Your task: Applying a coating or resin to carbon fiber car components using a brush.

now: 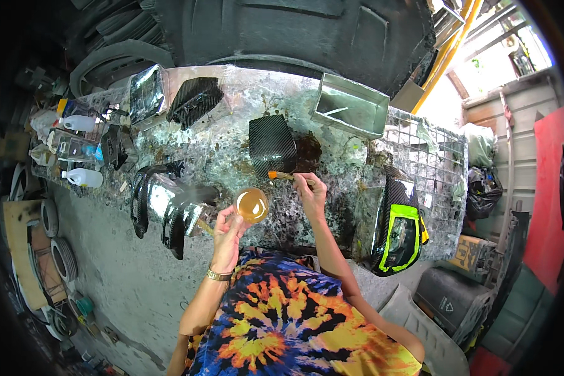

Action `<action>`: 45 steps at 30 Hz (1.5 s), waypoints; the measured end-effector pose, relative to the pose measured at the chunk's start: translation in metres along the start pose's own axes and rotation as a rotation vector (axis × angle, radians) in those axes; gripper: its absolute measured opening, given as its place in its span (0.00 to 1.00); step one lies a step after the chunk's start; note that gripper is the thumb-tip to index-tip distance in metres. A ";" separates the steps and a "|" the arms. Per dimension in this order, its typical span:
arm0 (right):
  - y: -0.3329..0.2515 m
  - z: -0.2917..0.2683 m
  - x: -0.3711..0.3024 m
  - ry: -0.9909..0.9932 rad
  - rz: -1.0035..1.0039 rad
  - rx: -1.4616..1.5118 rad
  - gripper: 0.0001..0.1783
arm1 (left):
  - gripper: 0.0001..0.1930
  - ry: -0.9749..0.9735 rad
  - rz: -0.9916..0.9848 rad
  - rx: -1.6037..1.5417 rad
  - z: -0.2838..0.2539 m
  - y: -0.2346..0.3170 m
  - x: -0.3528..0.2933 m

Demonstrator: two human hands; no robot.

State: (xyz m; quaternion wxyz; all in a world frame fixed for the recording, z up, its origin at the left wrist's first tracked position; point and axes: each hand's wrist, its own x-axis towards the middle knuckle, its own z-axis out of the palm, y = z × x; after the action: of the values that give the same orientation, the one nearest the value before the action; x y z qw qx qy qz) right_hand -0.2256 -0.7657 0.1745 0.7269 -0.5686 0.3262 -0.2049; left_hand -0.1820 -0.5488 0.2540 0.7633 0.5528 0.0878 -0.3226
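My left hand (229, 227) is closed round a small round cup (252, 205) of clear amber liquid. Between the fingers of my right hand (311, 193) is a paintbrush (284, 176), its orange bristles pointing left. The bristles are at the lower edge of a dark woven carbon-fibre panel (272, 143); whether they touch it I cannot tell. That panel lies on the stained worktable (232, 141). Just left of my left hand are glossy black curved carbon-fibre parts (178, 213).
An open metal box (351, 106) stands at the back right, beside a wire grid (442, 147). A black part with lime-green tape (400, 238) sits at the right edge. White bottles (83, 178) and another carbon-fibre piece (195, 100) occupy the left side.
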 end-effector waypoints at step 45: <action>-0.087 -0.019 0.029 -0.272 -0.240 -0.607 0.07 | 0.19 -0.055 -0.071 -0.019 0.014 -0.003 0.017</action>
State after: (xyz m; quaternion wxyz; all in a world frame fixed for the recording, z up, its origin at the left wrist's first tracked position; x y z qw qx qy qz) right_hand -0.2122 -0.8222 0.2482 0.5324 -0.8150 0.2033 -0.1050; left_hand -0.1738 -0.5683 0.2487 0.7588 0.5329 0.0892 -0.3637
